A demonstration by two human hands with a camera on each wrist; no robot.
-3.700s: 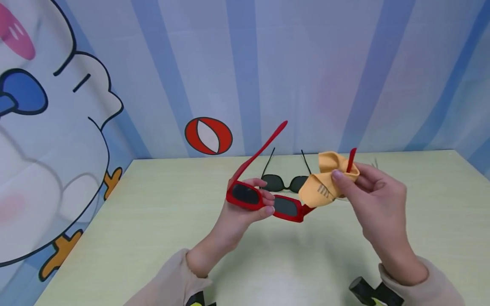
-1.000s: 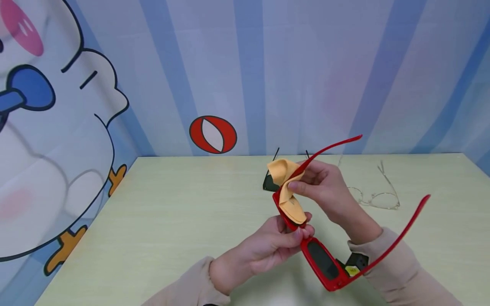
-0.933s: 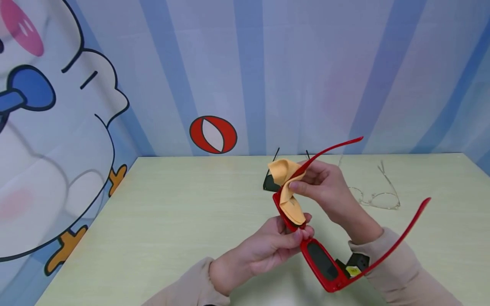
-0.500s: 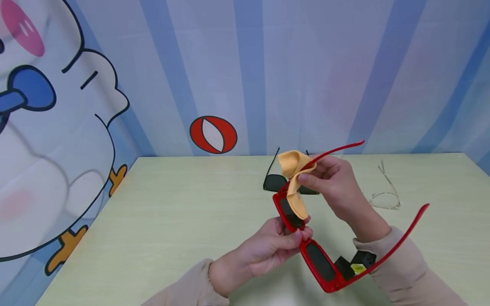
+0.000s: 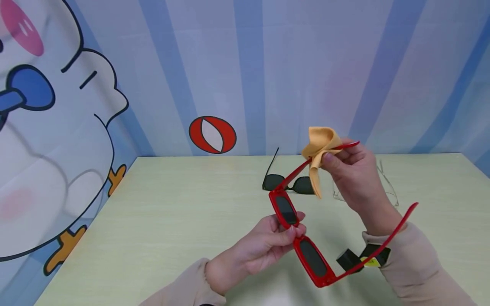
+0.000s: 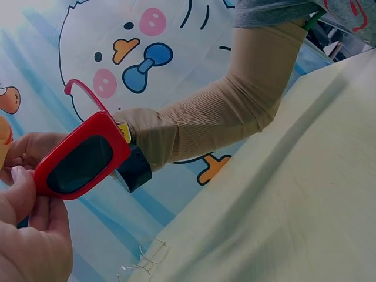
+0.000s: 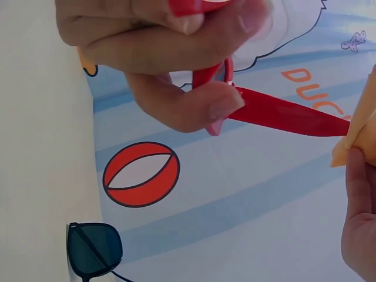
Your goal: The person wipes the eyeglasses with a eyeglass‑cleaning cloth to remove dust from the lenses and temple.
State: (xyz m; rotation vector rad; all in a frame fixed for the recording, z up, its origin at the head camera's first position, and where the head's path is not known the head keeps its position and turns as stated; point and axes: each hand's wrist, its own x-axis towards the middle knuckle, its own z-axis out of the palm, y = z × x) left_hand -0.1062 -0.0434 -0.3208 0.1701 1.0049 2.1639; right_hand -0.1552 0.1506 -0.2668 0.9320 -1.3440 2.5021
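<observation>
Red-framed sunglasses [image 5: 314, 258] with dark lenses hang tilted above the table, both temple arms unfolded. My left hand [image 5: 264, 242] pinches them at the bridge, between the two lenses. A yellow-orange cloth [image 5: 321, 142] is folded round the upper temple arm, and my right hand [image 5: 356, 178] pinches cloth and arm together near the arm's tip. Both lenses are uncovered. In the left wrist view one lens [image 6: 79, 164] sits just beyond my left thumb. The right wrist view has the bare stretch of the red temple arm [image 7: 294, 114] running into the cloth [image 7: 367, 126].
Behind the held pair, black sunglasses [image 5: 273, 182] lie on the pale table [image 5: 172, 221]. Clear thin-rimmed eyeglasses [image 5: 392, 193] lie farther right, partly hidden by my right hand. A printed blue-striped curtain [image 5: 298, 76] stands along the table's back edge.
My right hand has slid the cloth off the upper lens, up and right along the temple arm towards its tip. My left hand keeps its grip on the bridge, moving slightly left.
</observation>
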